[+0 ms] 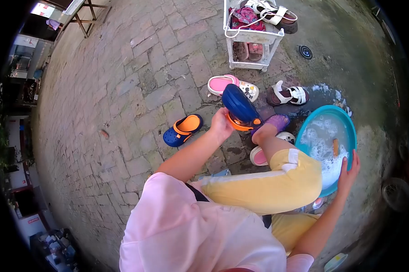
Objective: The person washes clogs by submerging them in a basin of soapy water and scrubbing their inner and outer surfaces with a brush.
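My left hand (222, 124) is closed around a dark blue clog with orange trim (240, 107), held up above the paving. Its matching blue-and-orange clog (182, 130) lies on the bricks to the left. On the right, my right hand (349, 174) grips the rim of a teal basin (354, 131) of foamy water. An orange-brown oblong piece (335, 148) sits in the suds; its kind is unclear. A pink-and-white clog (220, 83) lies beyond the held clog, and another pink-and-white clog (259, 156) lies partly hidden by my leg.
A white plastic rack (254, 34) with shoes and cloth stands ahead. White-strapped sandals (289, 95) rest near spilled foam. A round black drain cover (305, 52) lies right of the rack. My foot in a purple shoe (277, 121) is beside the held clog.
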Demonstrator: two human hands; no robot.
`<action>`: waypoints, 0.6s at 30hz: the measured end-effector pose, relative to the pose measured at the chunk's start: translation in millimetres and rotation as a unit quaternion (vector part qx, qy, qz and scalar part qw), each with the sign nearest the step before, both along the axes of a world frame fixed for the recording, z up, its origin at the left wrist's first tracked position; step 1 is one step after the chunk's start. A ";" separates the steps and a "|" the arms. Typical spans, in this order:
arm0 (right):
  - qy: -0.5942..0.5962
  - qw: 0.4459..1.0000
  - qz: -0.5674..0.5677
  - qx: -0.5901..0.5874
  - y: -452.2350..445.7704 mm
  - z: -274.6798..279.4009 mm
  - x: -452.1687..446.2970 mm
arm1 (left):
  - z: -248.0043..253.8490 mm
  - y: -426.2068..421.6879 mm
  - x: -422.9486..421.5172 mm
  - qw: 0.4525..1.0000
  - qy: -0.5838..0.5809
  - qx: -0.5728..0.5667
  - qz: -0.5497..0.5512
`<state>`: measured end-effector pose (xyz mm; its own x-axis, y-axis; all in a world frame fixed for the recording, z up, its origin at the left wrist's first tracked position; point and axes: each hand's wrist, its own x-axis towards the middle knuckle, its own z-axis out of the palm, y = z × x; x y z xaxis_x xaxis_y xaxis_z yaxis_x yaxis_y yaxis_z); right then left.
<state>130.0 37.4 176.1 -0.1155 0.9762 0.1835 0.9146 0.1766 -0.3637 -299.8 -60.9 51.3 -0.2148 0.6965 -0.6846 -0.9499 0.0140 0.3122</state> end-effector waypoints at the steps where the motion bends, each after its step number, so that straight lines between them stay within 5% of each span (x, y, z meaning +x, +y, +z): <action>1: -0.006 1.000 0.003 -0.002 0.8 -2.3 -1.1 | -1.0 -3.9 -7.2 1.000 -0.001 -0.004 0.005; 8: -0.030 0.999 -0.005 -0.022 8.0 -23.6 7.4 | -53.7 -6.7 -22.1 0.996 0.027 0.026 0.076; 14: -0.078 0.997 -0.014 -0.017 8.3 -41.8 41.8 | -51.7 3.8 -5.3 0.983 -0.068 0.171 0.006; 18: -0.087 0.995 -0.039 -0.020 5.1 -47.0 54.9 | -17.1 14.0 -28.6 0.994 -0.012 0.097 0.050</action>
